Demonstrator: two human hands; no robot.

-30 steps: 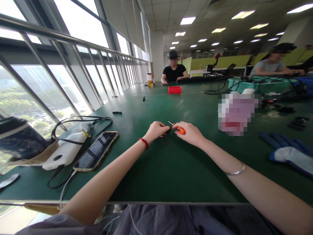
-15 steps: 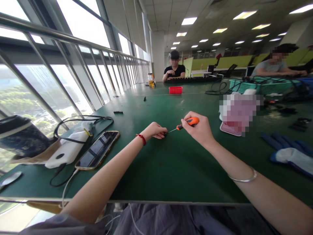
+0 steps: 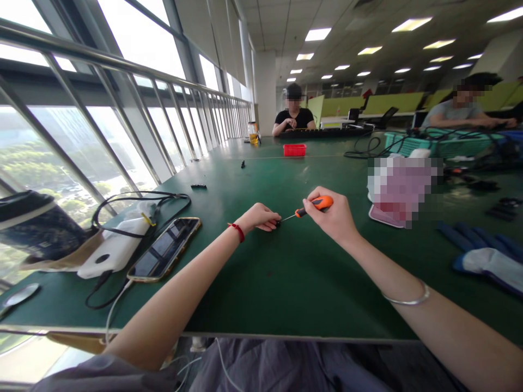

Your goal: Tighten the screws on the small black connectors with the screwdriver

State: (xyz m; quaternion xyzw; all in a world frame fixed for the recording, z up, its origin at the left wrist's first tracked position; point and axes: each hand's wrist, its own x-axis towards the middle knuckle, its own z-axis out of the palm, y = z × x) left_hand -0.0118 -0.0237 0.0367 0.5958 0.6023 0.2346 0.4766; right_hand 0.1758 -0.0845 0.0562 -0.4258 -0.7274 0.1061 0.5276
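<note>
My left hand (image 3: 262, 217), with a red band at the wrist, pinches a small black part (image 3: 278, 224) just above the green table (image 3: 302, 294). Most of that part is hidden by the fingers. An orange and black screwdriver (image 3: 319, 203) is gripped in my right hand (image 3: 335, 216), and its thin metal shaft points left, with the tip at the black part. Whether the tip sits inside the part is too small to tell.
On the left are a phone (image 3: 165, 250), a white power bank (image 3: 116, 253), cables and a cup (image 3: 36, 226). A red basket (image 3: 295, 150) stands ahead. To the right are a pink object (image 3: 402, 190) and gloves (image 3: 488, 258). Two people sit farther off.
The whole view has shifted slightly. Both hands and the screwdriver keep nearly the same pose, and the small black part shows a little beyond the left fingertips in both frames.
</note>
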